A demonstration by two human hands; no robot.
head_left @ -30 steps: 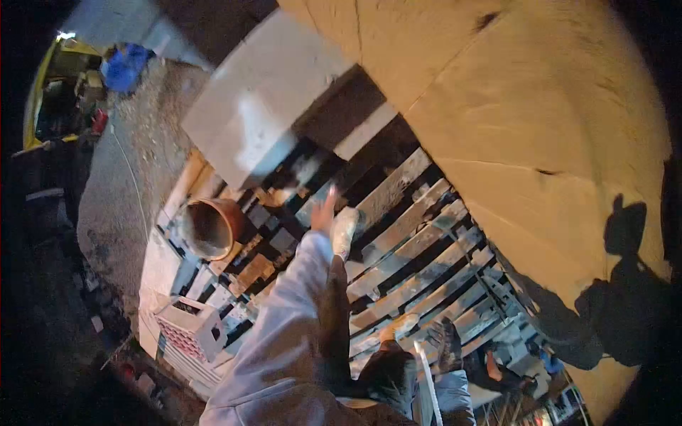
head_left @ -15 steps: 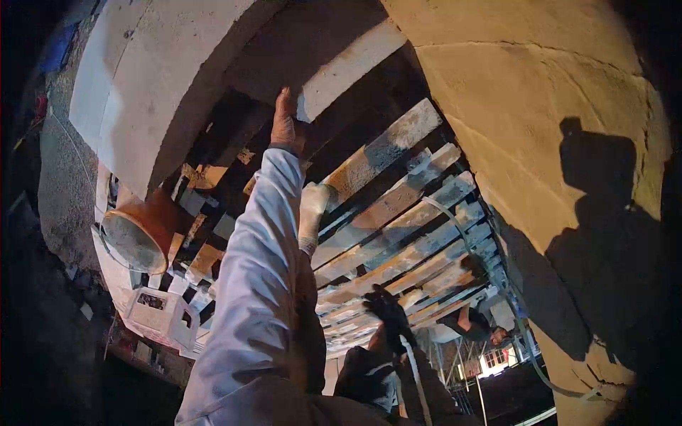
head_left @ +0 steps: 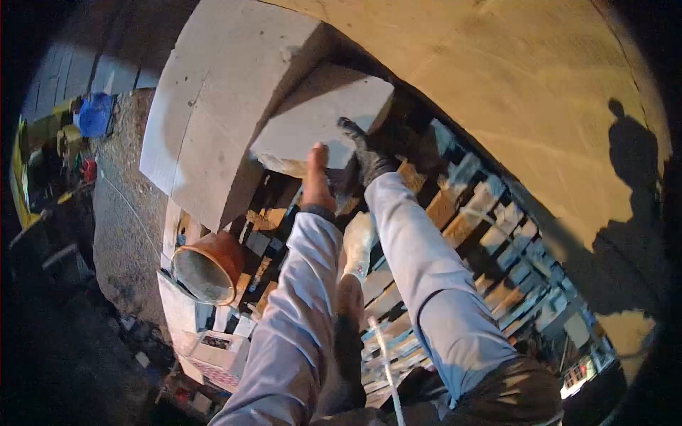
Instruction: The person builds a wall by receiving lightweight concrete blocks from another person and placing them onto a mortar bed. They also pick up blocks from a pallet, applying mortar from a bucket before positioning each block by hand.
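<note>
The left hand (head_left: 317, 174) presses under the pale block (head_left: 323, 117), so its palm and fingertips are hidden against the stone. The gloved right hand (head_left: 362, 153) covers part of the block's lower edge, and its grip cannot be made out. Both sleeves run off the bottom edge. The orange bucket (head_left: 209, 266) shows blurred contents. Dark corners swallow the surroundings

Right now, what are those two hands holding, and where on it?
Both grip the pale stone block at its near lower edge: the bare left hand at the middle of that edge, the dark-gloved right hand beside it, fingers up the face.
</note>
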